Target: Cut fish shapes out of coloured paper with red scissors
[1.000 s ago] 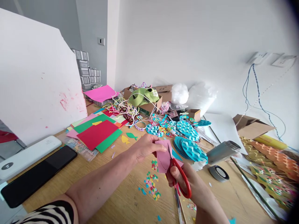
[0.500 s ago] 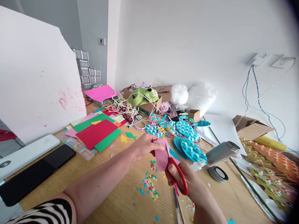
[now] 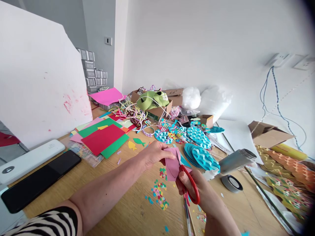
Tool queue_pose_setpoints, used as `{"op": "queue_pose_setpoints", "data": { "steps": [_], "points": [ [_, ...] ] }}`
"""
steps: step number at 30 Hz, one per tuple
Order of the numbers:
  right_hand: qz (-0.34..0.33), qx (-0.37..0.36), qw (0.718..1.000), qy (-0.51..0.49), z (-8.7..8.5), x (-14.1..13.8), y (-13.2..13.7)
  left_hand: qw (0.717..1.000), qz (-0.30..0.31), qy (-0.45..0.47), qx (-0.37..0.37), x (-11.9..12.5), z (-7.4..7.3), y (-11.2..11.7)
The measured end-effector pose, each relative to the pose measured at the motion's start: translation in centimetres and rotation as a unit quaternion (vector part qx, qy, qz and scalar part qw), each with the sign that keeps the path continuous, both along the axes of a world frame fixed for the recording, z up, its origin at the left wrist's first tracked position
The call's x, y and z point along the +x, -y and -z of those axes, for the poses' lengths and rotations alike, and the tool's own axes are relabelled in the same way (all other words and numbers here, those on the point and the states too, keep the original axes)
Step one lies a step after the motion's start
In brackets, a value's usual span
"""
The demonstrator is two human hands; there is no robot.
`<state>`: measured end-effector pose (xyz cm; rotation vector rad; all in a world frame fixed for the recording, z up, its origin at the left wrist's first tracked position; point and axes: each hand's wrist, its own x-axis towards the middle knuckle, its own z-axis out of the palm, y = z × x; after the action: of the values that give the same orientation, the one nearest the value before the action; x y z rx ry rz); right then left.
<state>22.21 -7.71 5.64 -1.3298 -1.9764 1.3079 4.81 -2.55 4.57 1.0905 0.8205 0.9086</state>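
Mid-air, left hand (image 3: pixel 155 153) pinches pink paper (image 3: pixel 172 164); right hand (image 3: pixel 197 190) grips red scissors (image 3: pixel 188 183).

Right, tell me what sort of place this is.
Likely a paper-craft worktable: stacked coloured paper sheets, blue scalloped cutouts, and red scissors in the right hand cutting pink paper.

One scissors (image 3: pixel 189 184), one pink cutout (image 3: pixel 172 165), two paper fish (image 3: pixel 132 146)

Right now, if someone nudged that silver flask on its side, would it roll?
The silver flask lies on its side and looks round, so a push would likely roll it. Its metal-looking wall suggests stiff, maybe slippery. The blue paper fans beside it might stop it.
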Motion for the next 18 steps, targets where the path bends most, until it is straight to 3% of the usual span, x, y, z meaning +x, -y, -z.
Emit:
{"op": "queue_pose_setpoints", "data": {
  "steps": [18],
  "points": [
    [-0.021, 0.009, 1.0, 0.004, 0.21, 0.31, -0.16, 1.0, 0.015, 0.008, -0.016, -0.06, 0.1, -0.04]
  ]
}}
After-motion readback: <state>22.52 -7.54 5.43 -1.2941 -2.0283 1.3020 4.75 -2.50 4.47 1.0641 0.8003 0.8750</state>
